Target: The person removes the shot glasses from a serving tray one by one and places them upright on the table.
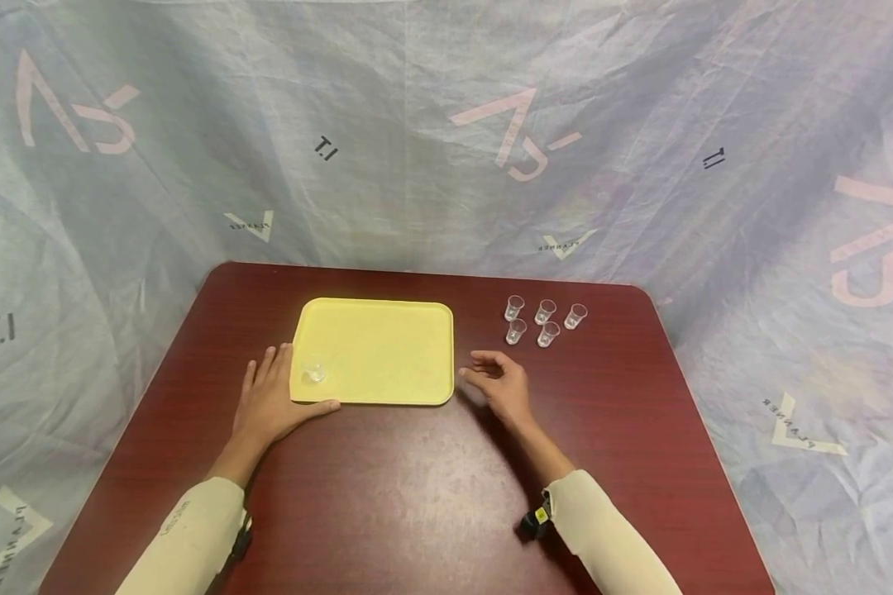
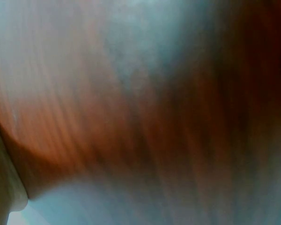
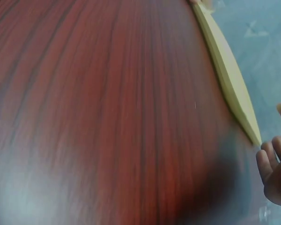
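Observation:
A yellow rectangular tray (image 1: 387,351) lies on the dark red table. One small clear plastic cup (image 1: 314,372) is at its near left part. My left hand (image 1: 268,401) rests at the tray's near left corner, fingers straight along the left side and thumb stretched along the front edge. Just off the tray's right edge is my right hand (image 1: 504,390), its fingers loosely bent with nothing between them. The right wrist view also catches those fingers (image 3: 267,157) by the tray's end. Only a strip of the left hand (image 2: 7,187) shows in the blurred left wrist view.
Several clear cups (image 1: 546,311) stand in two rows on the table (image 1: 432,496), right of the tray and beyond my right hand. Grey printed cloth (image 1: 409,190) hangs around the table's back and sides.

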Demonstrator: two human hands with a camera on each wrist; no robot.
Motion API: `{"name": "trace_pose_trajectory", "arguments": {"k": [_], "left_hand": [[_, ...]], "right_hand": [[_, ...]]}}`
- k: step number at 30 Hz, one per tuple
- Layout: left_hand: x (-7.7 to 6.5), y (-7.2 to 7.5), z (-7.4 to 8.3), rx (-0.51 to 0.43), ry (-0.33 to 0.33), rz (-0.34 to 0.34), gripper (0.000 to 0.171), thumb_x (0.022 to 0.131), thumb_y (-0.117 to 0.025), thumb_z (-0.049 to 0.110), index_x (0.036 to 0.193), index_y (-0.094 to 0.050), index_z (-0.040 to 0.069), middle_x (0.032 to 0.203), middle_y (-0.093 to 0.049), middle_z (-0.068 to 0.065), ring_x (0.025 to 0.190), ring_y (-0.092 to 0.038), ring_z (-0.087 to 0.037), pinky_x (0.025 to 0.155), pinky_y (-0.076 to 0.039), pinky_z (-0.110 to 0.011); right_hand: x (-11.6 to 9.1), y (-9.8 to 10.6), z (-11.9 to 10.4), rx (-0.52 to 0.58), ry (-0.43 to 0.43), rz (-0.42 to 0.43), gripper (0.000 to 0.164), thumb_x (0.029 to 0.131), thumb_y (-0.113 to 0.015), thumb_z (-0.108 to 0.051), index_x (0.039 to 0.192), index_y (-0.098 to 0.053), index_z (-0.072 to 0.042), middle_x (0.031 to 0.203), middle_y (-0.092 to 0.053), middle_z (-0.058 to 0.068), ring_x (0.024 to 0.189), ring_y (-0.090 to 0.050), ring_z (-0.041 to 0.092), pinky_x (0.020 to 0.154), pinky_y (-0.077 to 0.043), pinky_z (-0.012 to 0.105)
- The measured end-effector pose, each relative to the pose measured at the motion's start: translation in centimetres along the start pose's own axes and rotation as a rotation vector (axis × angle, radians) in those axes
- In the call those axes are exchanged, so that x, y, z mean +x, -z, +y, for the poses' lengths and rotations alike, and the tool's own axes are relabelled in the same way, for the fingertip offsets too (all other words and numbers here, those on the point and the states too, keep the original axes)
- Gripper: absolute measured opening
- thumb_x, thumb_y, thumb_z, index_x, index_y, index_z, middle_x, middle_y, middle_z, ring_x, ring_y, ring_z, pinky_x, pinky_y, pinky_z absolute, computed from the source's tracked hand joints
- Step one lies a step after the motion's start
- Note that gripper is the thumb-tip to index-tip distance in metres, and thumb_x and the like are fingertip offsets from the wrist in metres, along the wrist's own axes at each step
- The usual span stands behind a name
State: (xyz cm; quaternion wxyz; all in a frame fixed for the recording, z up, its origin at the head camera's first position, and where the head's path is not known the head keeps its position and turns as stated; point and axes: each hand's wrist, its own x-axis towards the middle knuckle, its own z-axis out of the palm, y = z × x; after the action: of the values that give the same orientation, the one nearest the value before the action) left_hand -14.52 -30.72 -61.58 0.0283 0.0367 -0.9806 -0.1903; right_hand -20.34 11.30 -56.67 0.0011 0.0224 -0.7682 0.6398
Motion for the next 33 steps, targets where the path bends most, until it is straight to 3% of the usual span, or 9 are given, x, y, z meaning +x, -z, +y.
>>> {"name": "trace_pose_trajectory", "arguments": {"k": [4,7,17,33], "left_hand": [[0.0,0.1,-0.1,0.000,-0.002,-0.001,0.153,0.059,-0.061,0.101,0.169,-0.001,0.012,0.175,-0.014,-0.017,0.164,-0.008,-0.038,0.132,0.002,-0.061],[0.0,0.2,-0.2,-0.002,-0.002,0.001,0.153,0.059,-0.061,0.101,0.169,-0.001,0.012,0.175,-0.014,-0.017,0.164,-0.008,-0.038,0.132,0.002,-0.061],[0.1,0.2,-0.6,0.004,0.003,0.001,0.154,0.058,-0.061,0.102,0.169,-0.001,0.013,0.176,-0.013,-0.016,0.164,-0.007,-0.037,0.132,0.003,-0.060],[-0.1,0.0,0.1,-0.019,0.004,0.008,0.155,0.058,-0.063,0.101,0.169,-0.004,0.010,0.175,-0.015,-0.017,0.164,-0.008,-0.038,0.132,0.004,-0.060]], "right_hand": [[-0.2,-1.9,-1.8,-0.001,-0.007,-0.047,0.042,0.083,-0.087,-0.007,0.119,-0.072,0.005,0.114,-0.072,0.033,0.103,-0.072,0.043,0.079,-0.056,0.011],[-0.2,-3.3,-2.5,0.005,-0.005,-0.084,0.042,0.083,-0.087,-0.006,0.120,-0.071,0.005,0.114,-0.071,0.034,0.103,-0.071,0.045,0.079,-0.056,0.011],[-0.3,-8.5,-3.2,0.002,0.073,-0.202,0.044,0.082,-0.089,-0.015,0.120,-0.073,0.002,0.114,-0.073,0.027,0.103,-0.073,0.034,0.092,-0.062,0.032],[-2.2,-16.2,-4.1,-0.051,0.033,-0.326,0.047,0.085,-0.087,-0.026,0.126,-0.072,-0.006,0.120,-0.075,0.014,0.105,-0.073,0.019,0.092,-0.061,0.024]]}}
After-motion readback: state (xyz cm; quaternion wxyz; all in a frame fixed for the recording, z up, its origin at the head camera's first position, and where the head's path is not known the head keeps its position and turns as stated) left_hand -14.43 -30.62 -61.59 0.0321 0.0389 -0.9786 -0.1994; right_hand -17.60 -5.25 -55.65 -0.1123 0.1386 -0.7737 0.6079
